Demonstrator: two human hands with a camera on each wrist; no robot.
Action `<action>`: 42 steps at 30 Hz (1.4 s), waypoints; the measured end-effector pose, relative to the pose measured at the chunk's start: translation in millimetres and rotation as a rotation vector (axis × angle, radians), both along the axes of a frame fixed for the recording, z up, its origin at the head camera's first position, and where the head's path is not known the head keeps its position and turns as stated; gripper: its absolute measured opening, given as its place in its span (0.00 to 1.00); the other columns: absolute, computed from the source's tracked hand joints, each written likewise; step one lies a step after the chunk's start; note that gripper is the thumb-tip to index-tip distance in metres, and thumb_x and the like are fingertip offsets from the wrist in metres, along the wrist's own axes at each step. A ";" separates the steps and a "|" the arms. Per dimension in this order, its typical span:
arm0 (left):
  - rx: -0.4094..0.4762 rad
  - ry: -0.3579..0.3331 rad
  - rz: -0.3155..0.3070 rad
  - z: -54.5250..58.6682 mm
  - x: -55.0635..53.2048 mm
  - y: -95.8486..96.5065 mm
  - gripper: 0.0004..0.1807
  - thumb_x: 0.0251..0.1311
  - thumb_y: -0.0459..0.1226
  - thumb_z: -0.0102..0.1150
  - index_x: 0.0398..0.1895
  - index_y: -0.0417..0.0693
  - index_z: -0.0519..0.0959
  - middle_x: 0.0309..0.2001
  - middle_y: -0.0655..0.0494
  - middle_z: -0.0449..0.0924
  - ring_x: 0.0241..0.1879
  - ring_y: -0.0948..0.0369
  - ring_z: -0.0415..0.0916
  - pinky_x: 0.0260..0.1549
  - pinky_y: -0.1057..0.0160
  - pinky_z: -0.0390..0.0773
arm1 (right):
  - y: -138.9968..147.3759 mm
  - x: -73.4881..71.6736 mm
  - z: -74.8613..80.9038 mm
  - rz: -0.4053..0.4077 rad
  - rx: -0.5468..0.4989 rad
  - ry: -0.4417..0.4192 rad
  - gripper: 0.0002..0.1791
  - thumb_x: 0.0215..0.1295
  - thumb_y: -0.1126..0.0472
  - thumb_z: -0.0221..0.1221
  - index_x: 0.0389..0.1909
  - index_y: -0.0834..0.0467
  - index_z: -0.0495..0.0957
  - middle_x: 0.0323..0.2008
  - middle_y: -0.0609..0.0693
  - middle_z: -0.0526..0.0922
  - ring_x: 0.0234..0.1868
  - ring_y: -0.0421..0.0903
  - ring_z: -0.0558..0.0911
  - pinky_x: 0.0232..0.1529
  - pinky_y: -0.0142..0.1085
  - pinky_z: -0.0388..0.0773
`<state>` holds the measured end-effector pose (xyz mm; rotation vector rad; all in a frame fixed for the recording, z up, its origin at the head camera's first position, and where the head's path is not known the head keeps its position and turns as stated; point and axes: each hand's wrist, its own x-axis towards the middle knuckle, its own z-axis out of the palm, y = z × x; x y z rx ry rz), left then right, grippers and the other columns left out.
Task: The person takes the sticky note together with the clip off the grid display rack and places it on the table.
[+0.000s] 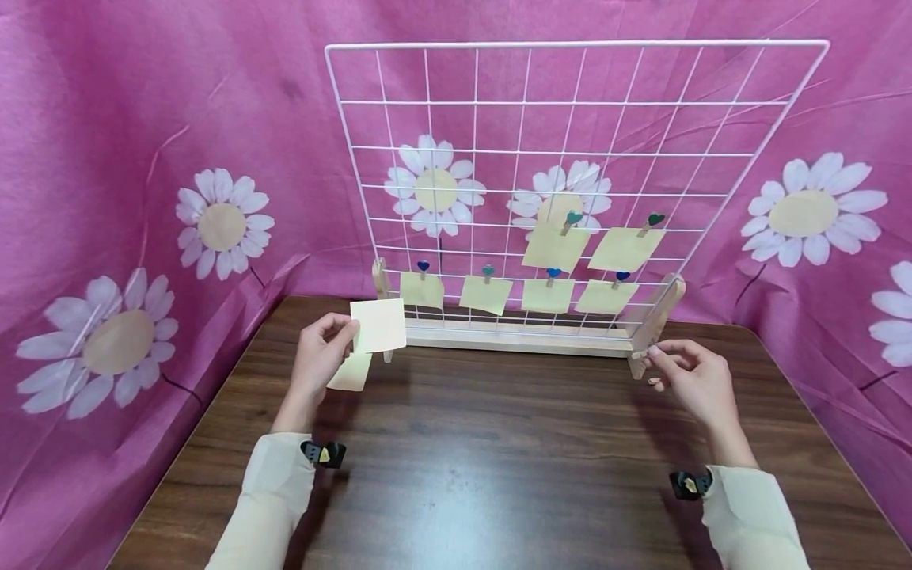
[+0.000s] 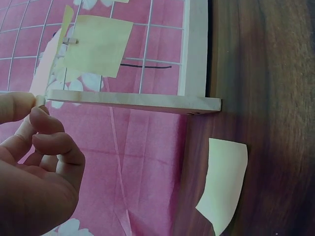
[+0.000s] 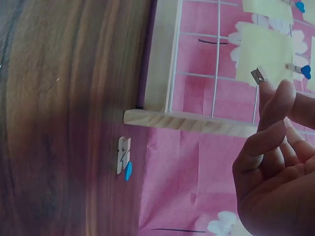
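Between thumb and fingers my left hand [image 1: 321, 360] pinches a pale yellow sticky note [image 1: 381, 326] by its left edge, held up in front of the lower left of a white wire grid [image 1: 577, 43]. A second sticky note [image 1: 351, 374] lies on the table below that hand. My right hand [image 1: 700, 386], at the grid's right foot, pinches a small wooden clothespin [image 3: 257, 75]; its jaws point outward and its other end is hidden by the fingers. Several sticky notes [image 1: 547, 296] hang on the grid, each under a clothespin with a blue or green heart [image 1: 655, 219].
A pale wooden base [image 1: 513, 340] with two upright feet carries the grid at the back of the dark wooden table [image 1: 456, 443]. Another clothespin [image 3: 123, 156] with a blue heart lies on the table near the right foot. A pink flowered cloth [image 1: 299, 158] hangs behind.
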<state>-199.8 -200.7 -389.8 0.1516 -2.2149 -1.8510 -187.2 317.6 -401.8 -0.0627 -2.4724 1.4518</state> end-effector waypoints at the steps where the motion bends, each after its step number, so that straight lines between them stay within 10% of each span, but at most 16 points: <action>1: 0.001 -0.003 -0.004 -0.3 0.6 -0.4 0.13 0.70 0.36 0.61 0.42 0.30 0.79 0.21 0.56 0.71 0.20 0.65 0.68 0.18 0.71 0.67 | 0.4 0.9 0.1 -0.002 0.006 -0.005 0.15 0.72 0.60 0.62 0.47 0.69 0.78 0.24 0.28 0.84 0.16 0.39 0.82 0.21 0.27 0.79; 42: -0.078 -0.144 -0.127 -36.1 9.2 -16.8 0.11 0.73 0.32 0.55 0.46 0.29 0.77 0.24 0.55 0.69 0.20 0.65 0.66 0.18 0.72 0.64 | 21.2 7.5 -30.0 -0.003 0.022 -0.157 0.19 0.76 0.57 0.57 0.53 0.71 0.75 0.29 0.40 0.88 0.19 0.39 0.82 0.23 0.32 0.81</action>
